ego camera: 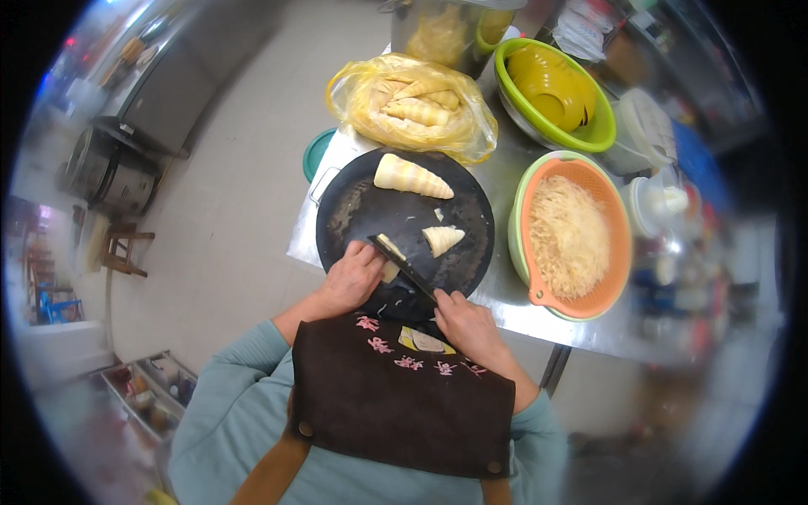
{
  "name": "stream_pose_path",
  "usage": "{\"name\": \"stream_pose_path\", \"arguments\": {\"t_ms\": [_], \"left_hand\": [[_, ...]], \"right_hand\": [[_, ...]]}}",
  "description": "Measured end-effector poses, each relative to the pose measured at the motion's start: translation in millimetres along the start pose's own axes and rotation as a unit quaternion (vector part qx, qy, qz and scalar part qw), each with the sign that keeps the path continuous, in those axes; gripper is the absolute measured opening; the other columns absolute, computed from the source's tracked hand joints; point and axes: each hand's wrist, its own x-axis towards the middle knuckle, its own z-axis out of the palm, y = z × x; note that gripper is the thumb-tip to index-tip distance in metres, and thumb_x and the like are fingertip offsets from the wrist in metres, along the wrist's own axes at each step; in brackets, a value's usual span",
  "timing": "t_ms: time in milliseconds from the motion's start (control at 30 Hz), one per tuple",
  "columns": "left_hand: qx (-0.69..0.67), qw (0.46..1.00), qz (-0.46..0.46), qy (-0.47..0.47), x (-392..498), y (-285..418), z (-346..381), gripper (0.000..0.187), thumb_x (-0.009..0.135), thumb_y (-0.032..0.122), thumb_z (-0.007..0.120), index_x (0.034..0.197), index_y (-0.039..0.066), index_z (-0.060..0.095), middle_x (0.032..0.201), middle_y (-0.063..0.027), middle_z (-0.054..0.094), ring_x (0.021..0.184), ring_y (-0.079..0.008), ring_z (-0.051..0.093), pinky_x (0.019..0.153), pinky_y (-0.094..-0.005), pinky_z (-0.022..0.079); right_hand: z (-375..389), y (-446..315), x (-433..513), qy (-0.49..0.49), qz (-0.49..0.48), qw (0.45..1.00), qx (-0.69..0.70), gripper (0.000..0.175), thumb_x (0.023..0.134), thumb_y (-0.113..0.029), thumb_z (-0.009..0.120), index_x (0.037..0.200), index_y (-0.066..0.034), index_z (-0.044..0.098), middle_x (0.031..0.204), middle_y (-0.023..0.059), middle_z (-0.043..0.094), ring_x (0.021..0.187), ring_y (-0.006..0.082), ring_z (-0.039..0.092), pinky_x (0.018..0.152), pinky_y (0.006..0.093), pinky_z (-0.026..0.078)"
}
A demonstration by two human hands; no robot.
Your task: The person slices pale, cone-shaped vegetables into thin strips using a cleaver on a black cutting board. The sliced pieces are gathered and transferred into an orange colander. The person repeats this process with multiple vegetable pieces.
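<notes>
My right hand (464, 320) is closed around the handle of a kitchen knife (407, 268), whose dark blade slants up and left across a round black cutting board (353, 208). My left hand (353, 278) holds down a piece of bamboo shoot (390, 271) beside the blade, its fingertips close to the knife. A pale slice lies along the blade near its tip. A large peeled bamboo shoot (413, 177) rests at the far side of the board. Right of the knife is a shorter, pointed shoot piece (443, 240). Small scraps lie around it.
Beyond the board, a yellow plastic bag (470, 136) holds several bamboo shoots (420, 110). To the right, an orange colander (622, 252) full of shredded bamboo shoot (568, 237) sits in a green basin. A lime-green bowl (603, 136) with yellow dishes stands behind. The steel table's edge (303, 243) is left.
</notes>
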Motion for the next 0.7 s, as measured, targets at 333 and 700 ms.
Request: {"name": "stream_pose_path", "arguments": {"t_ms": [333,700], "left_hand": [[-0.005,1.000,-0.003,0.012,0.1,-1.4,2.5,0.042,0.083,0.007,0.076,0.124,0.000,0.071,0.124,-0.0098,0.064,0.113,-0.0335,0.060,0.088,-0.0410,0.060],[-0.016,1.000,-0.007,0.022,0.0,-2.0,4.7,0.044,0.080,0.008,0.079,0.124,0.004,0.071,0.126,-0.0076,0.065,0.113,-0.0335,0.060,0.088,-0.0413,0.059]], "right_hand": [[-6.5,0.3,2.1,-0.012,-0.006,1.000,0.020,0.025,0.098,-0.019,0.068,0.116,-0.0036,0.062,0.085,0.0159,0.066,0.071,0.0370,0.073,0.059,0.0508,0.058],[-2.0,3.6,15.8,-0.034,-0.001,0.999,0.020,0.027,0.098,-0.020,0.067,0.119,-0.0040,0.063,0.091,0.0182,0.068,0.074,0.0411,0.072,0.063,0.0523,0.059]]}}
